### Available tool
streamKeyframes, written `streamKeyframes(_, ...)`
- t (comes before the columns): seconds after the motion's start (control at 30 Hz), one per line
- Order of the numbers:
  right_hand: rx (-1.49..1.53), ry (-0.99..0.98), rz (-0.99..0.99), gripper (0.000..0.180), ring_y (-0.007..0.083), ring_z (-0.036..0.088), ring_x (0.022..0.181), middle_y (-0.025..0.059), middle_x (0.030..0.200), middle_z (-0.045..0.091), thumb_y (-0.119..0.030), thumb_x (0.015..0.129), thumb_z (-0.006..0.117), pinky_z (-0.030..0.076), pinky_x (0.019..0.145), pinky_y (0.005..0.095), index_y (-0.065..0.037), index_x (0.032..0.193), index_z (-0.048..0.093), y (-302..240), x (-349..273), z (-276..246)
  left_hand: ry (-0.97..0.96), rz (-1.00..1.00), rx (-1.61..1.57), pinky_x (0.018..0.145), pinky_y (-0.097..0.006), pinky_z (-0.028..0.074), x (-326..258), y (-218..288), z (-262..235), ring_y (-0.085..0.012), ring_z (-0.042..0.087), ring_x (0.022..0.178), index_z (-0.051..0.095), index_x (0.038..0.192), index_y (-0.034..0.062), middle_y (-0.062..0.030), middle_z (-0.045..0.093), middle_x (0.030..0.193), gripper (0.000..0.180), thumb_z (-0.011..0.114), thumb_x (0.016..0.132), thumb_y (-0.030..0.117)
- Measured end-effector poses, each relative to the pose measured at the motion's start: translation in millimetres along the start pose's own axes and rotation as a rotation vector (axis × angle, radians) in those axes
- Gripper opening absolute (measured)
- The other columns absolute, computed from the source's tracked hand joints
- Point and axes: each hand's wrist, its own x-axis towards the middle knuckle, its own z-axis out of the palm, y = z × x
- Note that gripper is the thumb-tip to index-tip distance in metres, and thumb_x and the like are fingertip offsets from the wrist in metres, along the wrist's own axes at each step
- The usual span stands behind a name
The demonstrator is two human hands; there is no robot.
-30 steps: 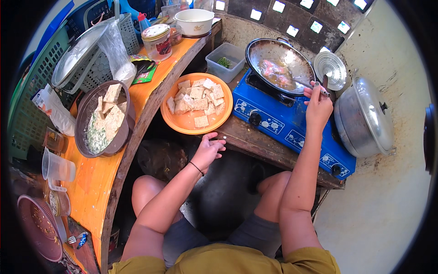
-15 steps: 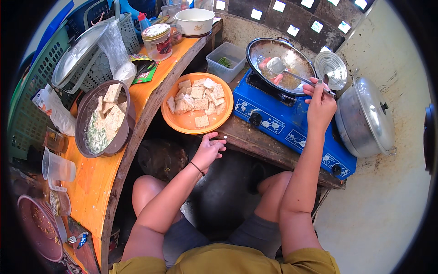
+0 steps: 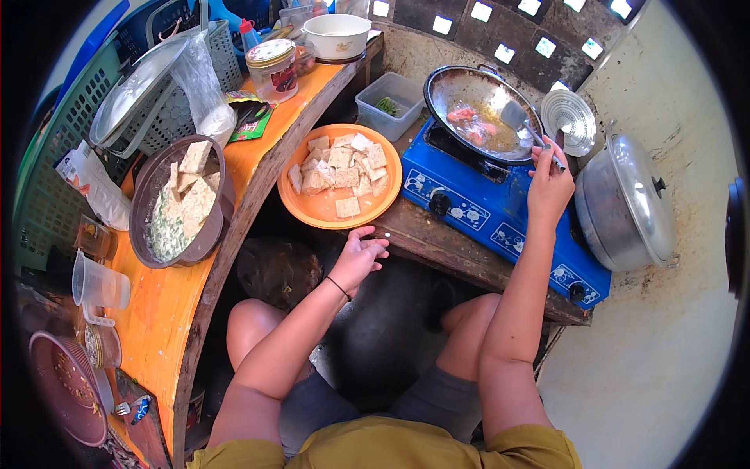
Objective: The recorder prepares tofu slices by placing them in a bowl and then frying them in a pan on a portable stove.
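The spatula (image 3: 533, 134) lies across the right rim of the wok (image 3: 444, 94), its blade inside the bowl near that rim. Its long axis runs diagonally: the blade points to the upper left, away from the person, and the handle descends to the lower right.

The right hand (image 3: 551, 186) grasps the handle near its rear end, fingers wrapped around it; the handle tip protrudes beyond the grip. Whether the shaft bears on the rim cannot be determined. Pink pieces (image 3: 462, 114) lie in liquid to the left of the blade, apart from it.

The wok sits at the far left end of the blue stove (image 3: 467, 181), which stands on the low wooden worktop (image 3: 422, 237). The left hand (image 3: 361, 258) is relaxed, fingers partly curled, grasping no tool. It is positioned at the worktop's near edge, just below the orange plate (image 3: 320, 213) of pale slabs (image 3: 340, 158).
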Motion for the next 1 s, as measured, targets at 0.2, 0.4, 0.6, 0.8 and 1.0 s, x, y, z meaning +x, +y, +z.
streamKeyframes(0.2,-0.064,-0.01,0.055,0.032,0.0142,0.072,0.082,0.0116,0.089,0.075,-0.024,0.102,0.054,0.056,0.061,0.027,-0.001,0.116,0.07,7.8,1.5,0.1,-0.001,-0.001,0.006,0.076,-0.028,0.051,0.8,-0.3,1.2,-0.0146,0.061,0.094,0.032,0.142,0.0047,-0.0122,0.062,0.121,0.051,0.051,0.096,0.007)
streamKeyframes(0.4,-0.02,-0.072,0.11,0.035,0.013,0.072,0.079,0.0112,0.089,0.075,-0.025,0.105,0.049,0.053,0.059,0.0242,0.002,0.115,0.068,-4.8,-0.6,-1.0,-0.006,0.002,-0.002,0.076,-0.029,0.051,2.6,-3.5,-0.6,-0.0156,0.062,0.096,0.032,0.141,0.0039,-0.0123,0.062,0.121,0.053,0.055,0.095,0.009)
streamKeyframes(0.6,0.014,-0.085,0.088,0.035,0.013,0.072,0.078,0.0106,0.088,0.075,-0.026,0.105,0.048,0.052,0.058,0.0237,0.002,0.111,0.069,-18.4,-3.3,-3.5,-0.013,0.007,-0.017,0.077,-0.029,0.052,4.1,-4.9,-0.6,-0.0166,0.062,0.098,0.033,0.14,0.003,-0.013,0.061,0.121,0.055,0.059,0.092,0.009)
streamKeyframes(0.8,0.026,-0.096,0.008,0.036,0.012,0.071,0.08,0.01,0.087,0.075,-0.025,0.105,0.047,0.051,0.059,0.0231,0.002,0.109,0.07,-33.9,-6.6,-6.9,-0.014,0.007,-0.02,0.078,-0.03,0.052,3.0,-3.7,-0.9,-0.017,0.062,0.098,0.033,0.14,0.0028,-0.0137,0.061,0.122,0.055,0.058,0.091,0.009)
streamKeyframes(1.0,0.074,-0.061,-0.032,0.031,0.0118,0.07,0.076,0.0097,0.085,0.074,-0.021,0.103,0.05,0.052,0.059,0.0242,0.001,0.11,0.07,-33.8,-7.0,-3.3,-0.011,0.008,-0.018,0.078,-0.029,0.052,2.7,-3.6,-2.8,-0.0169,0.062,0.099,0.032,0.14,0.0025,-0.0141,0.061,0.123,0.056,0.058,0.091,0.009)
